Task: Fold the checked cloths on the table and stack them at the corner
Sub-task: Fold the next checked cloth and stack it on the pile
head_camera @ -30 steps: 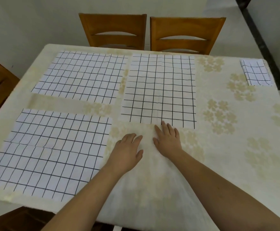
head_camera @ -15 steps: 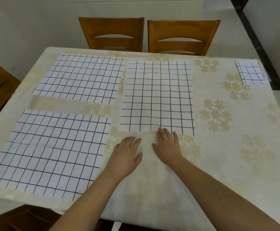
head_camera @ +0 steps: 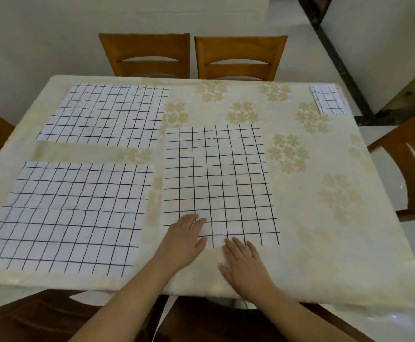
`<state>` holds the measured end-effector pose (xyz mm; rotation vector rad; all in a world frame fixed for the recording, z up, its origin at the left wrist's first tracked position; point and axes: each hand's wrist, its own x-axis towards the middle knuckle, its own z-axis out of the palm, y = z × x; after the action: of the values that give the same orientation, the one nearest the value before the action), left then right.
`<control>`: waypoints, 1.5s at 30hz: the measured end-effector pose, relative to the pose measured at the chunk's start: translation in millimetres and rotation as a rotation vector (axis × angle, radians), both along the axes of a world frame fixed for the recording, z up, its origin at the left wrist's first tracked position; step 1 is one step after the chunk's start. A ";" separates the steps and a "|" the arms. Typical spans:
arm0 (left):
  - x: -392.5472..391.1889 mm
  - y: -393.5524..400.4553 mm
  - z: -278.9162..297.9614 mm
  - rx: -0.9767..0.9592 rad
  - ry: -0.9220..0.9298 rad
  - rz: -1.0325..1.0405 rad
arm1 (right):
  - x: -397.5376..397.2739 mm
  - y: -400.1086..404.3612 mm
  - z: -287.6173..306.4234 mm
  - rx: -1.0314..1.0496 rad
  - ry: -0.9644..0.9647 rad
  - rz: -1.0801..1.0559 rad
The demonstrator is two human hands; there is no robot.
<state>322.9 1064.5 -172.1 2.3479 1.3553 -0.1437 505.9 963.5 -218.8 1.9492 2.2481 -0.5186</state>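
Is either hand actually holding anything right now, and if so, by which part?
Nothing is gripped. The left hand lies flat on the near left corner of the middle checked cloth; the right hand's fingertips touch its near edge.

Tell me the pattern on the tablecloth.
Pale cream tablecloth printed with beige flower clusters; head view shows it best.

The three flat cloths [head_camera: 220, 181] are white with a black grid. The tablecloth [head_camera: 325, 218] is cream with pale tan flowers. The chairs [head_camera: 241, 58] are brown wood. The small folded cloth [head_camera: 328, 99] seems the same check.
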 end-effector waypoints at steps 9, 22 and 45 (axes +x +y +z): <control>-20.1 -27.0 -1.8 -0.043 0.056 -0.079 | -25.3 -50.5 25.1 -0.066 -0.023 0.068; -42.0 -2.4 -4.9 0.003 -0.021 -0.074 | -19.3 5.0 46.7 0.021 0.049 -0.067; -17.3 91.1 -81.8 0.240 0.087 -0.030 | 66.5 141.9 -32.1 0.276 0.097 -0.067</control>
<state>305.7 1155.6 -253.9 2.5882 1.4497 -0.0977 572.5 1105.4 -250.9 2.1779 2.4336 -0.3310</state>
